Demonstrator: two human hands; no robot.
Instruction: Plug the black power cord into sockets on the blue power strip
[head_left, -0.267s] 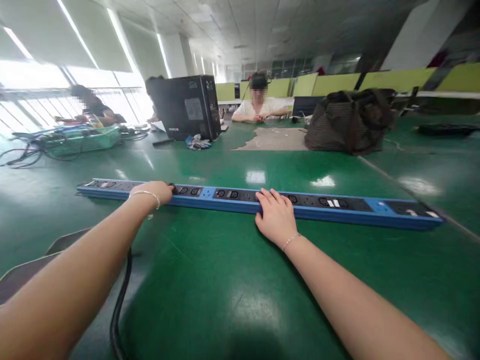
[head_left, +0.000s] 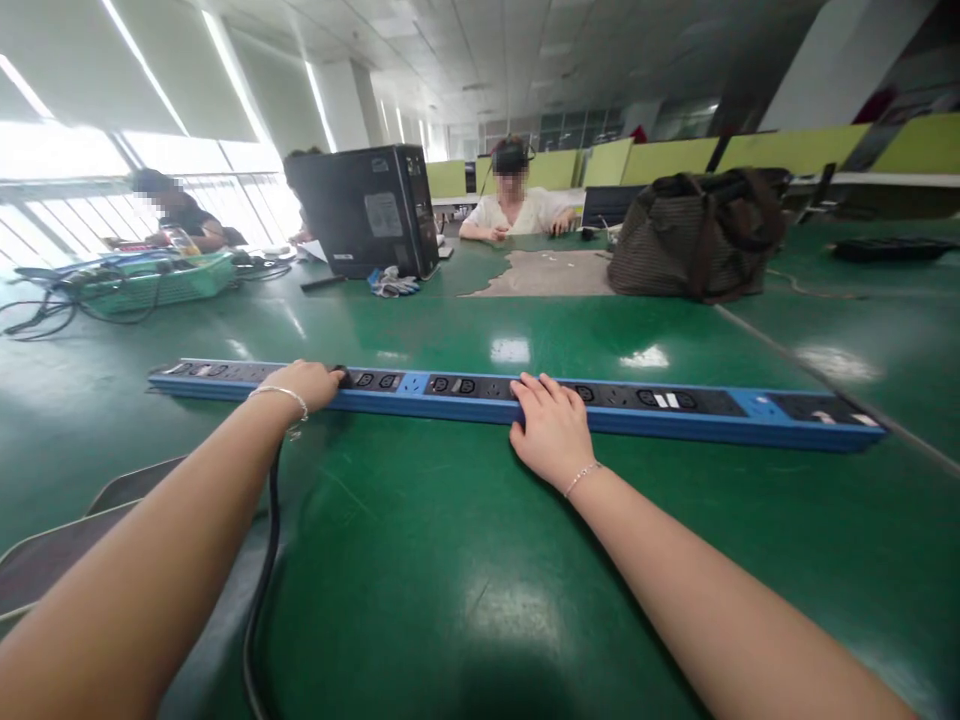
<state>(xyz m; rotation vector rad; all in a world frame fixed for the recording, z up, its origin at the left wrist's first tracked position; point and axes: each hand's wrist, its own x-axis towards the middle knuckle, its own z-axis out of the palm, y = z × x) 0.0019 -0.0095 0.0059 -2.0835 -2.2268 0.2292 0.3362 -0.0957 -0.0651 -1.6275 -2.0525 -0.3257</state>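
A long blue and black power strip (head_left: 465, 408) lies across the green table, its row of sockets facing up. My left hand (head_left: 306, 383) is closed around a black plug (head_left: 341, 376) at the left part of the strip; most of the plug is hidden by the fingers. From under that hand a black power cord (head_left: 264, 570) hangs toward the near edge. My right hand (head_left: 553, 428) rests over the middle of the strip, fingers laid across its top and thumb against the near side, and it steadies no other thing.
Behind the strip stand a black computer tower (head_left: 367, 212), a pair of gloves (head_left: 394, 282) and a brown bag (head_left: 694, 235). A green basket of cables (head_left: 161, 283) sits at the left. One person (head_left: 514, 205) sits across the table, another (head_left: 180, 215) farther left.
The cord below my left hand has swung slightly to the right. Both hands stay at the same places on the strip. The person across has moved their hands apart.
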